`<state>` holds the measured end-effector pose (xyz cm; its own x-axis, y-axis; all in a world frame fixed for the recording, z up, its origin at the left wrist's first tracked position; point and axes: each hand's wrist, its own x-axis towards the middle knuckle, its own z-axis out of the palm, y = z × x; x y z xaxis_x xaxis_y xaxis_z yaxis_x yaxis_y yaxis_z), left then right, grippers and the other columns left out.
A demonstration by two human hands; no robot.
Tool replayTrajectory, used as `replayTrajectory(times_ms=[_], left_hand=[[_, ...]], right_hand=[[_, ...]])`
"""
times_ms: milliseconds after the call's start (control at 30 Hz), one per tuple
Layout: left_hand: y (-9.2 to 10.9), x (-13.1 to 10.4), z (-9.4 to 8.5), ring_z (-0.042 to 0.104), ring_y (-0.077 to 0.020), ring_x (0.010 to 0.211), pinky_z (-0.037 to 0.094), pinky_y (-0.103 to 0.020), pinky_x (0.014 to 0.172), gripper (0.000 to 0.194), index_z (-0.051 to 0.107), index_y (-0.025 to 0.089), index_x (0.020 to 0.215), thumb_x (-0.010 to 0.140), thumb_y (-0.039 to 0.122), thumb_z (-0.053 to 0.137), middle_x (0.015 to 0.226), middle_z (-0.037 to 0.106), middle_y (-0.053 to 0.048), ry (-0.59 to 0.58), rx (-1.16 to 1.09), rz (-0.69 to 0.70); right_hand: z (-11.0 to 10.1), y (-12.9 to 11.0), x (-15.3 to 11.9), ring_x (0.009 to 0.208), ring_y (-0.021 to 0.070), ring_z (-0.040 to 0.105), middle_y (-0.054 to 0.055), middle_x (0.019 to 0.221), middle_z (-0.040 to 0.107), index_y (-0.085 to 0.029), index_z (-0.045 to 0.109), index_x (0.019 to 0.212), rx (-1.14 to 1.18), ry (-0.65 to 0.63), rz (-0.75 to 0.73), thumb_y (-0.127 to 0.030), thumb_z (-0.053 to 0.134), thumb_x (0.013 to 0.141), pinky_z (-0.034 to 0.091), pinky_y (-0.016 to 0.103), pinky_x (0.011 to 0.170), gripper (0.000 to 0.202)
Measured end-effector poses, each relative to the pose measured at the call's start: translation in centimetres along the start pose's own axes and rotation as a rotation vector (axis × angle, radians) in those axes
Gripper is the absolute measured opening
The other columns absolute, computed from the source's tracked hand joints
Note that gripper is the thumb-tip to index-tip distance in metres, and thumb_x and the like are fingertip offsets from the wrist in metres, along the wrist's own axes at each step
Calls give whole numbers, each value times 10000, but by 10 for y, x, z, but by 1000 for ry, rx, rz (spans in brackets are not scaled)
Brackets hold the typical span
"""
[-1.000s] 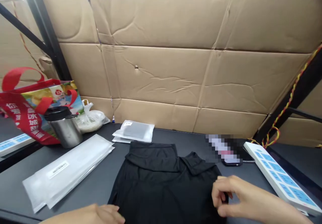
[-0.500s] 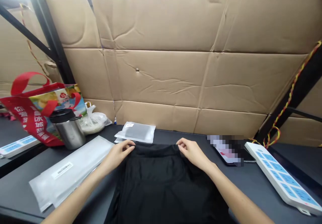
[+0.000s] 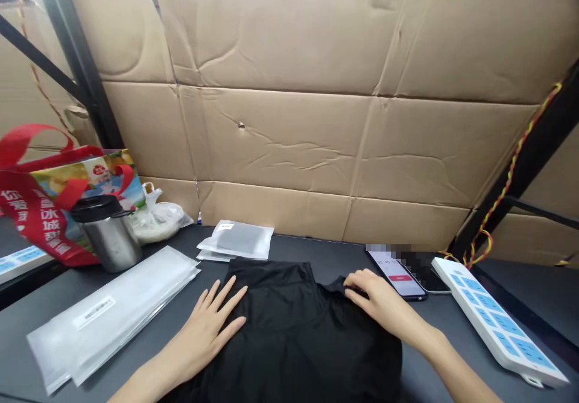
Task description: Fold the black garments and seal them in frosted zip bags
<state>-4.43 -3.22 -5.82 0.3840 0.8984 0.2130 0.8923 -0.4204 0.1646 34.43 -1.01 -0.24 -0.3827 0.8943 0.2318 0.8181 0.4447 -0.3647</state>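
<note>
A black garment (image 3: 289,336) lies spread on the dark table, its waistband edge towards the cardboard at the back. My left hand (image 3: 212,318) rests flat on its left side with the fingers spread. At the right, my right hand (image 3: 371,297) pinches a raised fold of the cloth between thumb and fingers. To the left lie long frosted plastic bags (image 3: 122,312) with a barcode label. Smaller frosted bags (image 3: 239,240) sit just beyond the waistband.
A steel cup (image 3: 111,237) with a black lid stands before a red shopping bag (image 3: 49,210) and a knotted plastic bag (image 3: 158,219). Two phones (image 3: 402,279) and a white power strip (image 3: 497,324) lie at the right. Cardboard (image 3: 289,131) walls the back.
My left hand has let go of the waistband and now lies flat on the cloth. My right hand has moved right and nearer, pulling a fold of the garment outward.
</note>
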Motion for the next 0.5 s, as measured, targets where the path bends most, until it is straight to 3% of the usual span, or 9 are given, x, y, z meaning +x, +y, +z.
replayTrajectory(times_ms=[100,200,300,400,500], left_hand=[[0,0,3,197,-353,1394,307,-590,1050,525,270,359,1457,961,414,430,1546,217,-58,25,-13,21],[4,1,4,205,-343,1394,307,-582,1057,517,268,344,1462,970,416,411,1548,208,-66,17,-26,7],[11,0,9,208,-342,1395,310,-579,1061,521,270,335,1464,970,424,408,1550,206,-66,35,-35,3],[15,-1,14,205,-340,1399,315,-563,1071,516,279,332,1463,971,415,406,1553,210,-60,55,-37,16],[14,0,11,295,-314,1376,345,-522,1072,493,320,305,1451,974,409,387,1514,322,-67,75,-61,-1]], right_hand=[[4,5,19,740,199,600,34,791,638,-207,596,836,-102,142,167,-263,438,921,454,305,675,189],[4,-6,31,863,274,593,121,882,630,-153,604,915,-240,254,260,-152,459,876,438,394,768,151],[8,-34,38,956,265,575,114,969,630,-188,610,990,-240,232,38,-132,401,906,426,402,845,232],[25,-52,43,1078,214,569,55,1125,641,-249,609,1093,-83,58,-330,-159,369,941,436,365,932,298],[48,-46,49,1212,227,511,60,1221,623,-219,598,1162,16,49,-313,-203,404,941,393,394,1030,294]])
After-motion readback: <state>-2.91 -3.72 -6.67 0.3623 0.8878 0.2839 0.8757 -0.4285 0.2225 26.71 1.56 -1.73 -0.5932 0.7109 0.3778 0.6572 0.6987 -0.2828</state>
